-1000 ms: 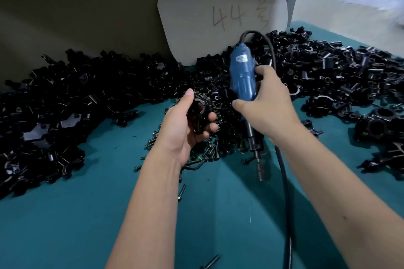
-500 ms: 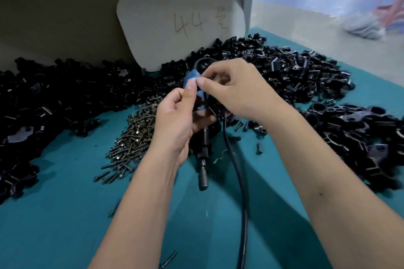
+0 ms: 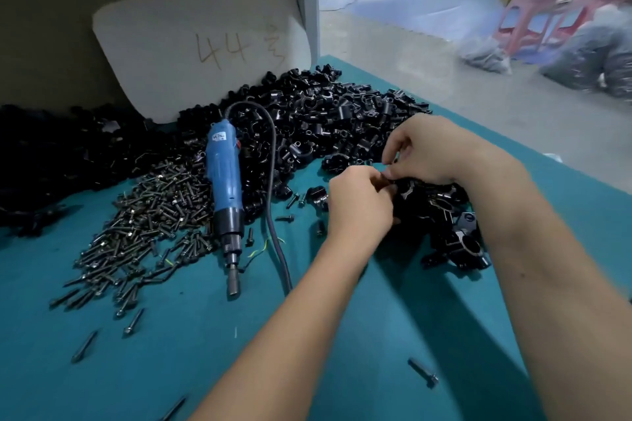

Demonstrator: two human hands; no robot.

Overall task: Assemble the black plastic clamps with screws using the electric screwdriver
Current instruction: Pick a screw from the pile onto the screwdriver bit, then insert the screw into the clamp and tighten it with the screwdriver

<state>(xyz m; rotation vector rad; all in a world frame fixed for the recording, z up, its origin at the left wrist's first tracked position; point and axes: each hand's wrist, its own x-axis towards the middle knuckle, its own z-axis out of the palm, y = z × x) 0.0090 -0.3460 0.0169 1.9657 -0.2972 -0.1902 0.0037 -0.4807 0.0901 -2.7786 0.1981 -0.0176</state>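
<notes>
The blue electric screwdriver lies on the teal table with its bit toward me and its black cable curving off beside it. Neither hand touches it. My left hand and my right hand meet at the right, above a small heap of assembled black clamps. Both have curled fingers around a black clamp between them; most of it is hidden by the fingers. A pile of dark screws lies left of the screwdriver.
Loose black clamp parts are heaped at the back, with more at the far left. A white board marked "44" leans on the wall. Stray screws dot the table. The table edge runs along the right.
The screwdriver has left my right hand and now lies on the table. Both hands have moved right, onto a clamp at the small heap. The view has swung right.
</notes>
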